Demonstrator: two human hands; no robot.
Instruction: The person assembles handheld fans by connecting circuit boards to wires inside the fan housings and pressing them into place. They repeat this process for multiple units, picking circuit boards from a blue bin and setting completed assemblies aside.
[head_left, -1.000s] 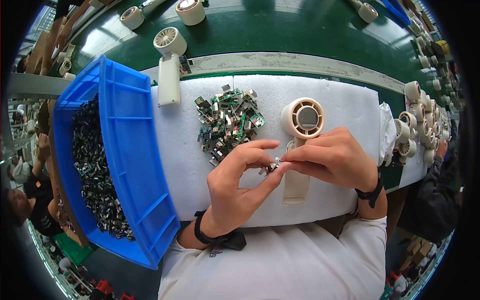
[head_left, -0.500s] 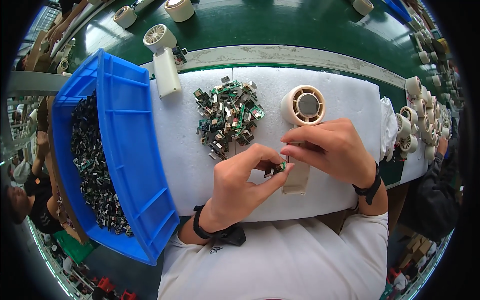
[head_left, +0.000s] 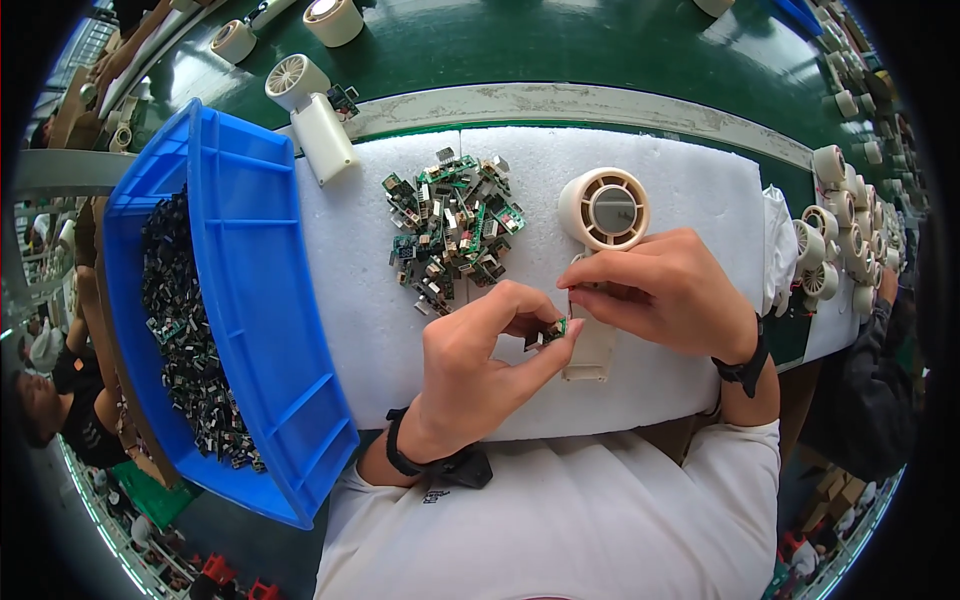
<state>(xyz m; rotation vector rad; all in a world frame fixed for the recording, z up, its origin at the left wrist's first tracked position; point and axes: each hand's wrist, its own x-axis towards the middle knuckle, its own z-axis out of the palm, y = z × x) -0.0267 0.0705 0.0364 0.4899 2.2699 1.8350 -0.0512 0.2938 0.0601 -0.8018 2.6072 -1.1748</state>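
My left hand (head_left: 485,350) pinches a small green circuit board (head_left: 548,333) between thumb and fingers. Just right of it, my right hand (head_left: 655,295) has its thumb and index finger closed on a thin red wire (head_left: 571,300), which runs down toward the board. Beneath both hands lies a cream handheld fan, its round head (head_left: 605,209) above my right hand and the bare end of its handle (head_left: 590,352) below. Part of the handle is covered by my fingers. A heap of loose circuit boards (head_left: 455,230) lies on the white foam, left of the fan head.
On the left stands a blue bin (head_left: 250,270) holding many circuit boards (head_left: 195,350). Another cream fan (head_left: 322,135) lies across the foam's far-left edge. Beyond the pale rail is a green surface (head_left: 520,50) with more fan parts. Several fan heads (head_left: 845,235) are stacked at right.
My right hand has risen slightly, and more of the red wire shows between it and the board. The fans on the green surface and the far-left fan have shifted left.
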